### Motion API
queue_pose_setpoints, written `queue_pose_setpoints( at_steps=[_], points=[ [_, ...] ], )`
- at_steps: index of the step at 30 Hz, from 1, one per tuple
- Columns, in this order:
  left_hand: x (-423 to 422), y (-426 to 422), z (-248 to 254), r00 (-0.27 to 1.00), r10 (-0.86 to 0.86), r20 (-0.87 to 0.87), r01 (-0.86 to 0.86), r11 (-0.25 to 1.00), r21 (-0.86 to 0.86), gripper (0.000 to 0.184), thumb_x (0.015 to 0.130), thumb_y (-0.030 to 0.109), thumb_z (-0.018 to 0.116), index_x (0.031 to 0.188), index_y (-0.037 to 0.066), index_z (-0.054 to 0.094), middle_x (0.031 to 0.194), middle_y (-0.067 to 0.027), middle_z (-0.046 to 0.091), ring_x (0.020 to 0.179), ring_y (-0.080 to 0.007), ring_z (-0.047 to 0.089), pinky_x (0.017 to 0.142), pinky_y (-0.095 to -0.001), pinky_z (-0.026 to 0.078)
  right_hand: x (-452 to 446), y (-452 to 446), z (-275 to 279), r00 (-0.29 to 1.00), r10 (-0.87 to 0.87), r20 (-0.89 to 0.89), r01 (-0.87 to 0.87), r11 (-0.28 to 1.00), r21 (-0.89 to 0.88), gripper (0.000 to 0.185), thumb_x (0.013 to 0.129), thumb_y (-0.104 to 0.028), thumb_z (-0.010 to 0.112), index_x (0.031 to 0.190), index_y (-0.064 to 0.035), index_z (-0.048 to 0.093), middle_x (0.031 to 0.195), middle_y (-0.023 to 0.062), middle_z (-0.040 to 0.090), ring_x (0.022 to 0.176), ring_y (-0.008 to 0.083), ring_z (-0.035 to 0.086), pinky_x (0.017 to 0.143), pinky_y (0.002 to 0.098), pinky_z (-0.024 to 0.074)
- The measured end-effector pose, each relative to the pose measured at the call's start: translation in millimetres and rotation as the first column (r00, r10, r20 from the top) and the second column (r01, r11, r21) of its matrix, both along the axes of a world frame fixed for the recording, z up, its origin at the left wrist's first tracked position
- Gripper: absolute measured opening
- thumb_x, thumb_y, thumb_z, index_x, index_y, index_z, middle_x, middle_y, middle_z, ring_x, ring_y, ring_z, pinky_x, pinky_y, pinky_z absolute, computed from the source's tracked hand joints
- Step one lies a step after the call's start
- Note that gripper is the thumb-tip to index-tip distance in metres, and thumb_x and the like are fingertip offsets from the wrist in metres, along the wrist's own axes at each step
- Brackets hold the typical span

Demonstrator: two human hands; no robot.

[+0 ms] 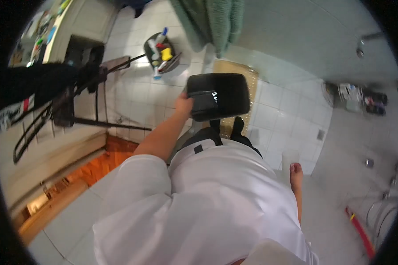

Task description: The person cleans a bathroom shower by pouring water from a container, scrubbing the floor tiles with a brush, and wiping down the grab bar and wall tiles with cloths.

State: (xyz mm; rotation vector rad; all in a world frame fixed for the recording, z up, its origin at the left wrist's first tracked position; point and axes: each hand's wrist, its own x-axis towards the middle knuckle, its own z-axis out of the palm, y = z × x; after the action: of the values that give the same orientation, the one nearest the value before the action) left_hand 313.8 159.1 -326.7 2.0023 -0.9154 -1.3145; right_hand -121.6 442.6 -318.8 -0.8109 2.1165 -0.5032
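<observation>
My left hand (184, 106) grips the left edge of a black rectangular plastic bin (232, 95), held out in front of my body above the floor. The bin's dark, glossy inside faces up, with a few small white reflections or marks. Low on the right is my right hand (296, 170), its fingers curled. A pale, translucent cup-like thing (290, 156) shows just beyond those fingers; whether the hand holds it is unclear.
A tan bath mat (250, 86) lies under my feet on white tiles. Further left stands a dark basket (176, 64) of bottles and a yellow sponge (166, 54). A black metal rack (95, 121) juts in at left. Green towels (225, 26) hang ahead. Bottles and a red-handled tool (360, 232) are right.
</observation>
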Motion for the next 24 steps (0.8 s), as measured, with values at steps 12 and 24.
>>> queue_pose_setpoints(
  at_steps=[12,24],
  points=[
    [-37.5,45.6,32.9,0.969,-0.112,0.222,0.100,0.993,0.064,0.028,0.064,0.010,0.051,0.091,0.004,0.053,0.078,-0.0151,0.058,0.073,-0.0270,0.055,0.065,-0.0371,0.043,130.5,-251.8,64.6,0.394,0.846,-0.361,-0.803,0.125,-0.583,0.008,0.070,-0.006,0.055,0.077,-0.0023,0.053,0.083,0.0151,0.054,0.084,0.0310,0.050,0.078,0.0372,0.0378],
    [-8.3,45.3,44.3,0.929,0.319,0.186,-0.323,0.946,-0.012,0.012,0.063,0.010,0.051,0.069,0.003,0.045,0.062,-0.0145,0.047,0.062,-0.0300,0.048,0.056,-0.0379,0.037,232.2,-319.7,32.0,0.048,0.925,-0.378,-0.912,-0.114,-0.394,0.015,0.068,-0.014,0.058,0.080,-0.0054,0.058,0.082,0.0077,0.057,0.086,0.0254,0.050,0.075,0.0347,0.0388]
  ],
)
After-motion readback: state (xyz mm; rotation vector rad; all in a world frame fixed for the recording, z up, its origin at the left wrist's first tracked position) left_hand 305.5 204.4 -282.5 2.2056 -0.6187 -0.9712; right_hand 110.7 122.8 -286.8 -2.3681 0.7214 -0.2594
